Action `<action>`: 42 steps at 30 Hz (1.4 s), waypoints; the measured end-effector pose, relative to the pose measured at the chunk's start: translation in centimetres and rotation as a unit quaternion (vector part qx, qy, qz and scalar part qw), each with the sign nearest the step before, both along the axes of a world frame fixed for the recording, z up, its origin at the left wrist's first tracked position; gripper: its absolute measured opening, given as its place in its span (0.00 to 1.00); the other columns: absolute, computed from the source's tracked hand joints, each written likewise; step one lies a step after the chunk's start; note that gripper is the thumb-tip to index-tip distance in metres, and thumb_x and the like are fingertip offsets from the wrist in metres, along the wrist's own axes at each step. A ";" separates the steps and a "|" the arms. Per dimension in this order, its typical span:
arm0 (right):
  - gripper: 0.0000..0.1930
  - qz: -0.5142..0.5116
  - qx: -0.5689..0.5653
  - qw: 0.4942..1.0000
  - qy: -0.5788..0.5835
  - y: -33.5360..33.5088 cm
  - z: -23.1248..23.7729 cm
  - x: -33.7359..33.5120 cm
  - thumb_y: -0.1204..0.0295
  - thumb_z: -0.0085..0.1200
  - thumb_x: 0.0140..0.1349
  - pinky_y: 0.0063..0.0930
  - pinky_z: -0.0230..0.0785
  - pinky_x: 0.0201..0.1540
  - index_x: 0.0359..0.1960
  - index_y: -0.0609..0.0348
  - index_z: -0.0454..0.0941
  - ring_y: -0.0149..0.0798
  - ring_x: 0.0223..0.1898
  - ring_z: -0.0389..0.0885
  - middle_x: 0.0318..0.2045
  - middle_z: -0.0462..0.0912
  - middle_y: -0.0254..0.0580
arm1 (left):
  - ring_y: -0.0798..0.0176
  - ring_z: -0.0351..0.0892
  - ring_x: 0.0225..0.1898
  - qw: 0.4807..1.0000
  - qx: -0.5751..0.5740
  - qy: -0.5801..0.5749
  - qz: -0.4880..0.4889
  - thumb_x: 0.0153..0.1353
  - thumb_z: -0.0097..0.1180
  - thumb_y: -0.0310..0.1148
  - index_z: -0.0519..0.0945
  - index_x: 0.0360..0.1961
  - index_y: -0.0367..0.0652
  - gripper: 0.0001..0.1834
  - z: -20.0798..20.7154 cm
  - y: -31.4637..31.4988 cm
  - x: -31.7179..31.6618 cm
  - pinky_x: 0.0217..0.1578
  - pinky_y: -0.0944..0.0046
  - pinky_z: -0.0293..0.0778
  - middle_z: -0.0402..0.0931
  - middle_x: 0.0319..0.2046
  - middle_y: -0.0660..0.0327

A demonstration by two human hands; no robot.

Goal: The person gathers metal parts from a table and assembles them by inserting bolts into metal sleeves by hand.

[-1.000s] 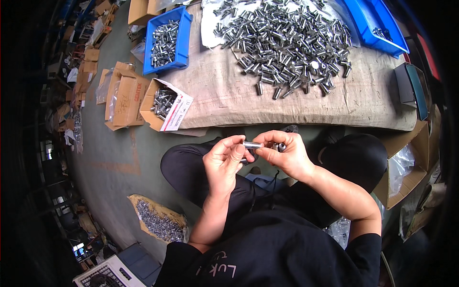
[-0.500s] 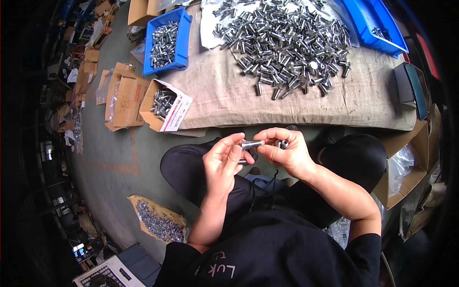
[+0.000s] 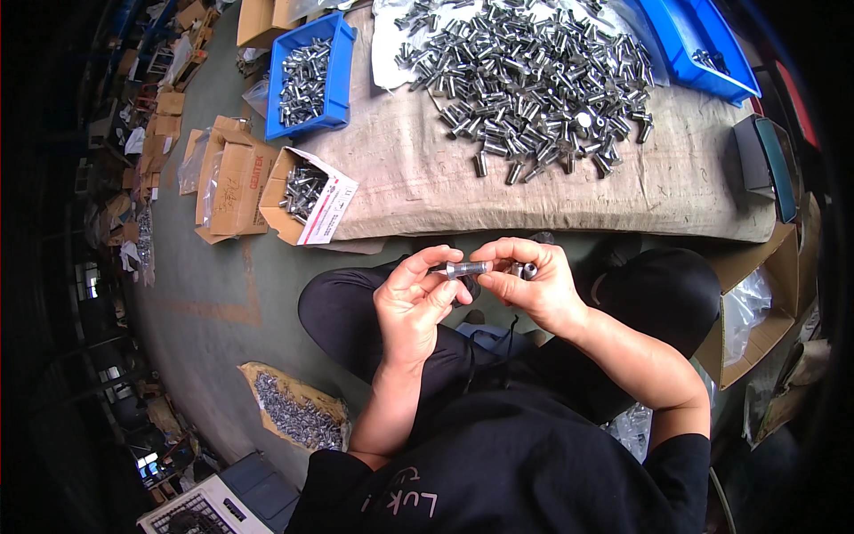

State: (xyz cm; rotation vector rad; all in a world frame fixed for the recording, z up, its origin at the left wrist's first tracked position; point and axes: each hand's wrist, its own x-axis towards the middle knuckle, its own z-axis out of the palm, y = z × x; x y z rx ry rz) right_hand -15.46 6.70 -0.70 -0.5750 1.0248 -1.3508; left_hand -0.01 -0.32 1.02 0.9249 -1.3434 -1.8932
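A shiny metal bolt (image 3: 465, 269) lies nearly level between my two hands, above my lap. My left hand (image 3: 411, 304) pinches its wider left end with thumb and fingertips. At the other end, the thumb and fingers of my right hand (image 3: 544, 289) grip the shank. More short metal bolts (image 3: 525, 270) are tucked in the curled fingers of my right hand, partly hidden. Beyond my hands, a large heap of similar bolts (image 3: 543, 80) is spread on the cloth-covered work surface (image 3: 534, 209).
A blue bin (image 3: 343, 98) and an open carton (image 3: 331, 214) at the left hold bolts. Another blue bin (image 3: 721, 82) stands far right. A brown box (image 3: 233, 191) is beside the carton. Small metal parts (image 3: 298, 414) lie on a sheet on the floor. An open cardboard box (image 3: 774, 294) is at right.
My left thumb and fingers have shifted on the bolt's wider end, and the bolt has turned slightly. A metal piece under my left fingers no longer shows. My right hand has hardly moved.
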 end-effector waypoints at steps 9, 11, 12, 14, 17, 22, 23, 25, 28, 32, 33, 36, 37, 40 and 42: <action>0.11 -0.007 -0.029 0.999 0.039 -0.1 -0.4 0.1 0.76 0.54 0.54 0.14 0.66 0.31 0.40 0.64 0.75 0.20 0.27 0.72 0.27 0.77 0.32 | 0.70 0.75 0.26 0.997 0.076 -0.029 0.017 0.55 0.53 0.21 0.68 0.50 0.35 0.19 -0.5 -0.3 0.2 0.16 0.82 0.58 0.74 0.38 0.54; 0.11 -0.008 -0.026 1.000 -0.006 -0.2 -0.4 0.1 0.76 0.55 0.54 0.15 0.66 0.31 0.39 0.64 0.75 0.21 0.27 0.72 0.27 0.77 0.32 | 0.70 0.76 0.26 1.000 -0.002 -0.012 0.009 0.56 0.52 0.24 0.68 0.49 0.35 0.18 -0.5 -0.3 0.0 0.15 0.81 0.58 0.74 0.38 0.54; 0.10 -0.010 -0.005 1.000 -0.025 -0.2 -0.3 0.1 0.76 0.55 0.54 0.16 0.66 0.29 0.38 0.64 0.75 0.21 0.26 0.71 0.26 0.77 0.33 | 0.70 0.76 0.26 1.000 -0.001 -0.012 0.009 0.56 0.52 0.24 0.68 0.49 0.35 0.18 -0.6 -0.2 -0.1 0.15 0.81 0.58 0.74 0.38 0.54; 0.09 -0.012 0.016 0.999 -0.044 -0.3 -0.6 0.2 0.76 0.55 0.54 0.16 0.66 0.27 0.38 0.64 0.76 0.22 0.25 0.71 0.25 0.77 0.33 | 0.69 0.76 0.27 0.998 -0.056 -0.016 0.008 0.58 0.50 0.26 0.68 0.49 0.35 0.17 -0.5 0.0 -0.3 0.15 0.81 0.59 0.74 0.39 0.53; 0.07 -0.058 -0.009 0.969 -0.239 -0.7 -2.0 0.3 0.73 0.54 0.54 0.16 0.57 0.16 0.31 0.63 0.73 0.28 0.19 0.69 0.21 0.73 0.37 | 0.68 0.76 0.28 0.998 0.059 0.026 0.012 0.61 0.46 0.26 0.67 0.50 0.35 0.16 0.4 0.0 -0.4 0.16 0.81 0.60 0.73 0.42 0.52; 0.07 -0.022 0.074 0.946 -0.314 -0.9 -1.6 -0.5 0.71 0.52 0.56 0.17 0.61 0.13 0.27 0.62 0.72 0.28 0.18 0.71 0.21 0.75 0.39 | 0.69 0.76 0.28 0.996 0.050 0.017 0.066 0.63 0.42 0.27 0.66 0.51 0.35 0.15 -0.2 0.0 -0.7 0.16 0.82 0.60 0.73 0.43 0.51; 0.07 0.028 0.099 0.958 -0.267 -0.8 -1.8 -0.5 0.71 0.52 0.56 0.15 0.58 0.12 0.26 0.63 0.73 0.26 0.17 0.71 0.21 0.75 0.38 | 0.69 0.76 0.28 0.995 0.039 0.020 0.086 0.63 0.41 0.27 0.66 0.51 0.34 0.15 -0.2 0.0 -0.9 0.16 0.82 0.59 0.73 0.43 0.51; 0.07 0.086 0.136 0.958 -0.236 -0.6 -1.8 0.0 0.71 0.55 0.55 0.12 0.54 0.11 0.30 0.62 0.75 0.22 0.16 0.68 0.21 0.76 0.37 | 0.71 0.75 0.29 0.996 0.022 0.020 0.085 0.63 0.41 0.27 0.66 0.51 0.35 0.15 -0.2 -0.1 -1.0 0.16 0.82 0.59 0.72 0.43 0.52; 0.11 0.086 0.113 0.968 -0.206 -0.5 -1.6 1.1 0.70 0.57 0.54 0.12 0.53 0.12 0.36 0.64 0.75 0.21 0.16 0.67 0.22 0.77 0.36 | 0.74 0.73 0.30 0.999 -0.006 0.016 0.049 0.63 0.41 0.26 0.66 0.51 0.34 0.15 -0.5 0.1 -0.9 0.17 0.82 0.59 0.72 0.44 0.53; 0.10 0.077 0.083 0.971 -0.212 -0.7 -1.4 1.1 0.71 0.57 0.54 0.13 0.52 0.14 0.35 0.65 0.76 0.22 0.17 0.67 0.21 0.77 0.38 | 0.76 0.71 0.32 0.999 -0.034 0.011 0.005 0.62 0.41 0.24 0.67 0.50 0.32 0.15 -0.6 0.9 -1.0 0.17 0.82 0.61 0.68 0.49 0.52; 0.10 0.078 0.083 0.971 -0.212 -0.7 -1.5 1.1 0.71 0.57 0.54 0.13 0.52 0.14 0.35 0.65 0.76 0.22 0.17 0.67 0.21 0.77 0.38 | 0.77 0.71 0.28 0.999 -0.044 0.006 0.022 0.63 0.41 0.25 0.67 0.50 0.33 0.15 -0.7 1.1 -1.0 0.18 0.81 0.62 0.71 0.46 0.53; 0.09 0.067 0.066 0.972 -0.215 -0.4 -2.1 1.0 0.73 0.56 0.54 0.14 0.53 0.14 0.35 0.64 0.76 0.21 0.17 0.68 0.21 0.77 0.38 | 0.75 0.72 0.28 0.995 -0.028 -0.001 0.091 0.63 0.41 0.26 0.67 0.49 0.32 0.14 -0.8 0.7 -1.5 0.17 0.81 0.63 0.70 0.47 0.51; 0.09 0.046 0.062 0.978 -0.196 -0.3 -1.9 1.0 0.75 0.56 0.53 0.14 0.54 0.15 0.35 0.65 0.76 0.22 0.17 0.68 0.21 0.77 0.37 | 0.74 0.73 0.26 0.996 0.004 0.004 0.084 0.64 0.41 0.29 0.68 0.48 0.33 0.14 -0.5 0.1 -1.0 0.15 0.81 0.62 0.71 0.46 0.49; 0.08 0.012 0.058 0.986 -0.154 -0.3 -1.5 0.8 0.77 0.56 0.52 0.14 0.57 0.16 0.35 0.65 0.76 0.23 0.18 0.68 0.21 0.76 0.36 | 0.76 0.69 0.19 0.992 0.075 -0.027 0.100 0.63 0.43 0.31 0.71 0.44 0.33 0.13 -0.3 -0.4 0.0 0.12 0.82 0.58 0.74 0.36 0.50; 0.08 -0.011 0.057 0.993 -0.102 -0.2 -1.1 0.7 0.77 0.57 0.51 0.13 0.58 0.18 0.35 0.64 0.77 0.21 0.18 0.68 0.21 0.75 0.33 | 0.77 0.67 0.18 0.995 0.069 -0.035 0.062 0.62 0.45 0.32 0.72 0.43 0.33 0.13 -0.8 -0.1 0.9 0.12 0.82 0.57 0.75 0.33 0.52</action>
